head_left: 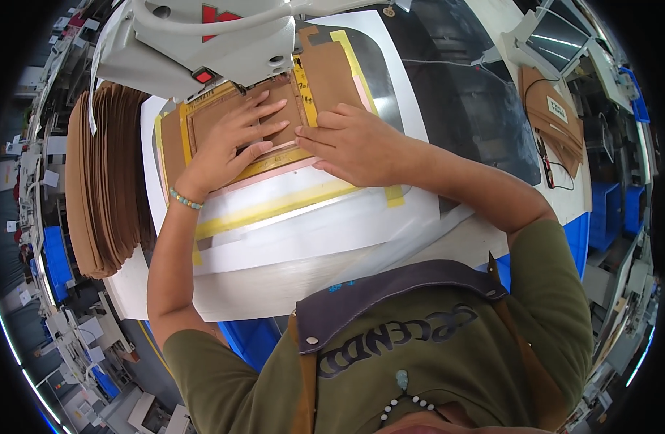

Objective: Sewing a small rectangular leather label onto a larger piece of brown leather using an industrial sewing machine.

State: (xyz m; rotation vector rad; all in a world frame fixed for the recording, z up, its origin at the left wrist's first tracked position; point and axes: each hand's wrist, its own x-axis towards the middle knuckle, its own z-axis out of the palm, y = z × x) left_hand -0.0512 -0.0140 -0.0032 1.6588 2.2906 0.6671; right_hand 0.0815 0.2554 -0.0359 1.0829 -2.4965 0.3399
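Note:
My left hand (238, 145) lies on brown fabric pieces (278, 105) inside a yellow-taped template frame (303, 94), its fingers spread under the head of a white sewing machine (159, 58). My right hand (354, 148) rests at the frame's lower right corner, fingers loosely extended and slightly bent, their tips on the frame and fabric. The template sits on a white sheet (267, 249) with yellow tape strips (289, 206). The machine's needle area is partly hidden behind its head, just above my left fingertips.
A tall stack of brown pieces (105, 181) stands at the left. At the right are a dark plate (477, 116), more brown pieces (553, 130), a cable with a tool (546, 159), a tilted screen (556, 43) and blue bins (603, 210). Other workstations line both sides.

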